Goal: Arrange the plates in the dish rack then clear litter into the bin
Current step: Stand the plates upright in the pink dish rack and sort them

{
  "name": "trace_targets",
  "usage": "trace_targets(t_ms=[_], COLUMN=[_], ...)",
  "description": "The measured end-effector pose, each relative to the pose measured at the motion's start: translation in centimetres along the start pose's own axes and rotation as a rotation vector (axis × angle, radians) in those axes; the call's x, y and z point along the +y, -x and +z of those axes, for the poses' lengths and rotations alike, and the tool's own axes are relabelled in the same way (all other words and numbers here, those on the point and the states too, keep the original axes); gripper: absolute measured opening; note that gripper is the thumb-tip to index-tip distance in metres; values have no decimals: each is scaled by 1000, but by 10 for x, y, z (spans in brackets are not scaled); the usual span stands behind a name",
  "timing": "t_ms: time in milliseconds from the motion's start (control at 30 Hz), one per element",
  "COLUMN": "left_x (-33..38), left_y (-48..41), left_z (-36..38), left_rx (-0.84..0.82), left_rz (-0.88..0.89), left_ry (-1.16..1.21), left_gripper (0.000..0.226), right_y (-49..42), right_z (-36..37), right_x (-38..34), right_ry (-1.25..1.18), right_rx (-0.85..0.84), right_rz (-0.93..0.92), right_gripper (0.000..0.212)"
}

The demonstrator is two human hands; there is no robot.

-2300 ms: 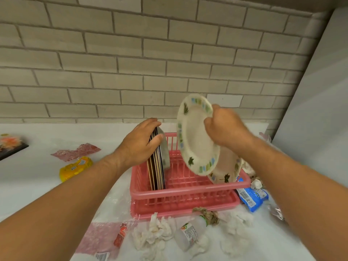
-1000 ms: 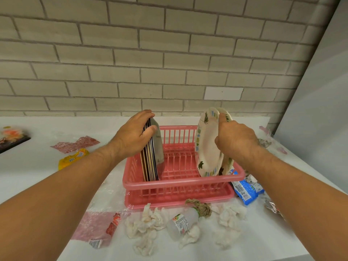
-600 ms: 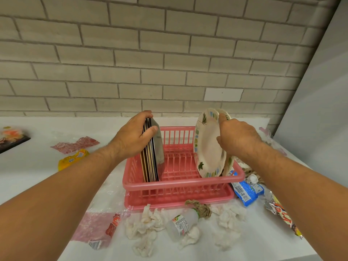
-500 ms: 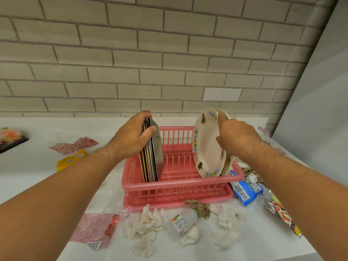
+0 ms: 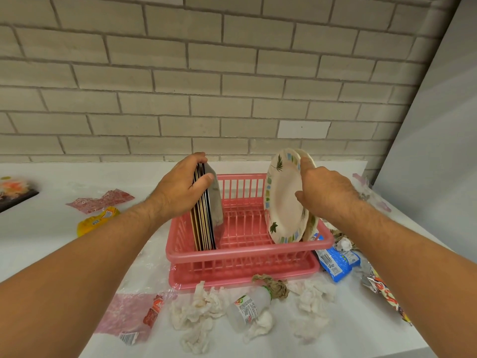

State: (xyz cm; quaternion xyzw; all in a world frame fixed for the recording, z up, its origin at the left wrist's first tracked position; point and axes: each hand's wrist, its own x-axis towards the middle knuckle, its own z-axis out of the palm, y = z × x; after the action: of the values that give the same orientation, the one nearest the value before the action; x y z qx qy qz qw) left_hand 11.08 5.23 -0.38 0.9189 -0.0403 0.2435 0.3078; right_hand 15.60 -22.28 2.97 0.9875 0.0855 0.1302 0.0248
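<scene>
White counter (image 5: pixel 361 332), grey brick wall (image 5: pixel 206 73). Pink slatted plastic dish rack (image 5: pixel 245 254) at frame centre. Left hand (image 5: pixel 180 195) grips the thin dark plates (image 5: pixel 205 223), on edge at the rack's left end. Right hand (image 5: pixel 327 195) pinches a glossy round leaf-patterned plate (image 5: pixel 281 202), on edge at the right end: thumb on its face, index finger (image 5: pixel 305 164) behind its rim.

Facing beige-grey brick wall (image 5: pixel 206 86), staggered courses, running full width. Showing one plain white rectangular patch (image 5: pixel 303 129) low on right. Meeting white countertop (image 5: pixel 51 182) along base. Butting against smooth light-grey panel (image 5: pixel 438 151) on right edge. Getting even, soft light, casting faint shadows only.
</scene>
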Motion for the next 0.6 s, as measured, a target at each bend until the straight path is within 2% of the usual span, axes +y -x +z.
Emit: trace_targets(t_ms=[167,267,367,433,600], left_x=[0,0,-3,-4,-8], left_y=[0,1,0,0,-2], left_z=[0,0,0,0,-1], left_rx=[-1,-2,-3,-8,-47], left_rz=[7,16,43,62,52], left_ry=[0,-7,-18,-24,18], left_gripper=[44,44,42,42,40], right_y=[2,6,13,20,36], right_z=[-6,-15,-29,-29,-3], right_x=[2,-1,-15,-33,-87], right_ry=[22,20,-120,-260,-699], right_rx=[-3,65,158,121,-146], right_rz=[-14,1,-52,-143,-284], right_gripper=[77,63,51,53,56])
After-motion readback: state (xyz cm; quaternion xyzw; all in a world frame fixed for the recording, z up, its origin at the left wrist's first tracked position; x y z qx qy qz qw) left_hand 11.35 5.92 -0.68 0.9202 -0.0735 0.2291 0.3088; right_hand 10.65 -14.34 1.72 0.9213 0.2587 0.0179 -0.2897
